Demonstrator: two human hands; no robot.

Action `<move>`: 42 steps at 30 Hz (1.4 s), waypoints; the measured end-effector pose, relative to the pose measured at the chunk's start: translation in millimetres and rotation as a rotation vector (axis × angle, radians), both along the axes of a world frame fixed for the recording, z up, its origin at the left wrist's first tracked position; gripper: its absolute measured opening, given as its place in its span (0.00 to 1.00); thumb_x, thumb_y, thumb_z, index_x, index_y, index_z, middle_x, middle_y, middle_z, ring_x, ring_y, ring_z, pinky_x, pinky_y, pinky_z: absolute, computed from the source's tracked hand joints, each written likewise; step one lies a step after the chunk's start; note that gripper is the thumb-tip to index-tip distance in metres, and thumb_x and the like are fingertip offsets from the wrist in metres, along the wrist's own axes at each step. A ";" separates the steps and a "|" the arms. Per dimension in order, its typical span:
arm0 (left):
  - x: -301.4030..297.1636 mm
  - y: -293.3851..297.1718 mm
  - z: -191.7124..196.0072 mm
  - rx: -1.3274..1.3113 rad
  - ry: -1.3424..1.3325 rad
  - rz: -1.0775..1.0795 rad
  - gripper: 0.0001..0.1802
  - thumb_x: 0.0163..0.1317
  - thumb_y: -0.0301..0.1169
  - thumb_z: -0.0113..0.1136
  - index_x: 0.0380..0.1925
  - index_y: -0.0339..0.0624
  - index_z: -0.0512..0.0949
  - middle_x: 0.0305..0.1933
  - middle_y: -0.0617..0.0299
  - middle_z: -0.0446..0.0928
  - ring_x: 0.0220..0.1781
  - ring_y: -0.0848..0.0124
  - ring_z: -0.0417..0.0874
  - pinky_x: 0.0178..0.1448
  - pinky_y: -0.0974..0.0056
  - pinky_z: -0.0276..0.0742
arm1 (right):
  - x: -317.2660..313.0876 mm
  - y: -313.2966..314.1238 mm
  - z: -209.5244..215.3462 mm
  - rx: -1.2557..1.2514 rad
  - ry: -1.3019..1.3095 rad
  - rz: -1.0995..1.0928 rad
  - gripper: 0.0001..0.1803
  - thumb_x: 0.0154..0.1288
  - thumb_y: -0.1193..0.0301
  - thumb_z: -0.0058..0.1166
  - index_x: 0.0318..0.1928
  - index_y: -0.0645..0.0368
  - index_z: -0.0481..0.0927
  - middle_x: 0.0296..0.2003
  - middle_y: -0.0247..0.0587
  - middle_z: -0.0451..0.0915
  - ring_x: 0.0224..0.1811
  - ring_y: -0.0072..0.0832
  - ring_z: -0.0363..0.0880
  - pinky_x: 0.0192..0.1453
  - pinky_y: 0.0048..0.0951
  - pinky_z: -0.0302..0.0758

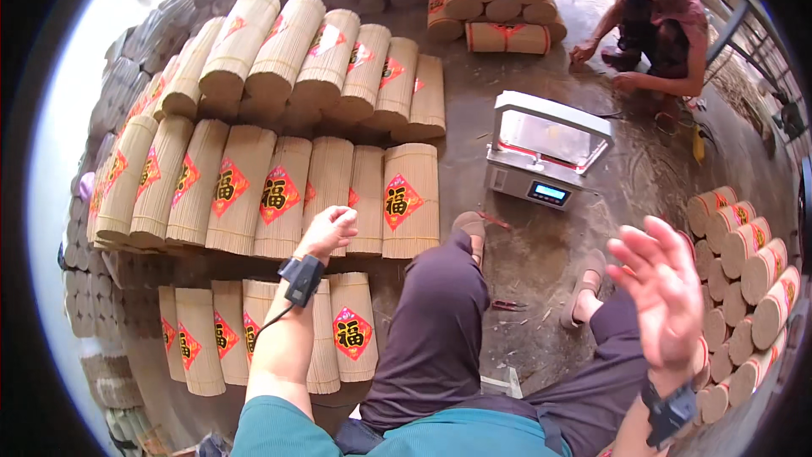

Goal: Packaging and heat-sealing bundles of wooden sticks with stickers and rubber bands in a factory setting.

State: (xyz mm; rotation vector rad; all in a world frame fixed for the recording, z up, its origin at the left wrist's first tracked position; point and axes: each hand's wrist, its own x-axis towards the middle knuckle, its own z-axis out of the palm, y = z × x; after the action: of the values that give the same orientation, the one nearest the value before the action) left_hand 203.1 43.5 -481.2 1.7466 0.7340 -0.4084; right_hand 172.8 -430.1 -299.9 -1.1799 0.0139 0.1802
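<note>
two hands look empty, the left hand point(326, 234) loosely fisted before three rows of stick bundles point(275, 190) at left, the right hand point(661, 288) (palm showing) spread open, one scale point(541, 169) ahead between them.

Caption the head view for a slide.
Left hand curled near tan cylindrical stick bundles with red diamond labels; right hand raised open.

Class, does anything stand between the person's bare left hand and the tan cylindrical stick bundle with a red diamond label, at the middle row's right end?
Nothing visible does: the bare left hand has no obstacle before the labelled bundle, whose front shows uncovered.
</note>
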 end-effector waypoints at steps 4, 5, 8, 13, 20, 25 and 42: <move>3.2 -8.3 -86.6 0.011 0.070 0.103 0.21 0.66 0.44 0.57 0.53 0.45 0.73 0.48 0.65 0.77 0.48 0.70 0.79 0.48 0.64 0.75 | 65.3 51.2 -95.5 -0.197 0.267 0.178 0.28 0.66 0.70 0.53 0.63 0.65 0.63 0.54 0.47 0.73 0.55 0.34 0.76 0.57 0.35 0.74; 9.6 -11.7 -114.3 0.112 0.056 0.046 0.23 0.66 0.44 0.57 0.54 0.43 0.73 0.48 0.63 0.77 0.48 0.70 0.79 0.48 0.64 0.76 | 76.3 58.6 -125.5 -0.198 0.375 0.193 0.29 0.65 0.69 0.55 0.63 0.65 0.63 0.54 0.46 0.74 0.53 0.32 0.76 0.55 0.34 0.74; 21.8 -24.9 -175.4 0.397 -0.062 -0.041 0.28 0.65 0.43 0.59 0.53 0.29 0.71 0.47 0.52 0.80 0.48 0.67 0.80 0.52 0.63 0.76 | 101.3 85.6 -210.7 -0.250 0.603 0.287 0.30 0.65 0.67 0.56 0.63 0.64 0.63 0.52 0.42 0.73 0.50 0.29 0.77 0.51 0.31 0.75; 54.1 -41.9 -221.2 0.683 -0.126 -0.016 0.32 0.62 0.46 0.59 0.56 0.29 0.68 0.55 0.40 0.73 0.57 0.52 0.75 0.62 0.55 0.69 | 130.3 134.2 -313.9 -0.301 0.738 0.380 0.34 0.64 0.65 0.57 0.66 0.67 0.61 0.57 0.46 0.72 0.54 0.31 0.75 0.53 0.32 0.74; 76.4 -57.4 -247.6 0.867 -0.132 -0.048 0.38 0.61 0.48 0.59 0.62 0.32 0.62 0.62 0.42 0.65 0.63 0.46 0.62 0.68 0.49 0.58 | 147.7 202.7 -405.0 -0.263 0.736 0.445 0.40 0.61 0.60 0.59 0.67 0.69 0.59 0.61 0.53 0.69 0.63 0.38 0.69 0.60 0.33 0.71; 73.3 -64.7 -261.0 0.855 -0.158 0.039 0.39 0.61 0.51 0.58 0.61 0.32 0.62 0.61 0.41 0.65 0.63 0.46 0.62 0.68 0.48 0.57 | 147.7 226.0 -445.0 -0.451 0.681 0.564 0.40 0.63 0.60 0.57 0.68 0.68 0.56 0.65 0.53 0.64 0.67 0.37 0.62 0.68 0.34 0.62; 75.7 -42.1 -262.5 0.512 -0.187 0.116 0.37 0.64 0.54 0.55 0.58 0.29 0.67 0.53 0.43 0.74 0.55 0.53 0.74 0.61 0.55 0.68 | 159.9 266.5 -472.4 -0.460 0.619 0.448 0.53 0.57 0.44 0.58 0.68 0.74 0.53 0.66 0.66 0.57 0.70 0.50 0.57 0.72 0.38 0.57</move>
State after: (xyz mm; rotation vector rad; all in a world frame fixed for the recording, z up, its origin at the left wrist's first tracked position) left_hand 278.9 1.4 -743.7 2.1686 0.8479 0.0330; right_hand 332.7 -163.6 -772.3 -1.5317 0.3518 0.9741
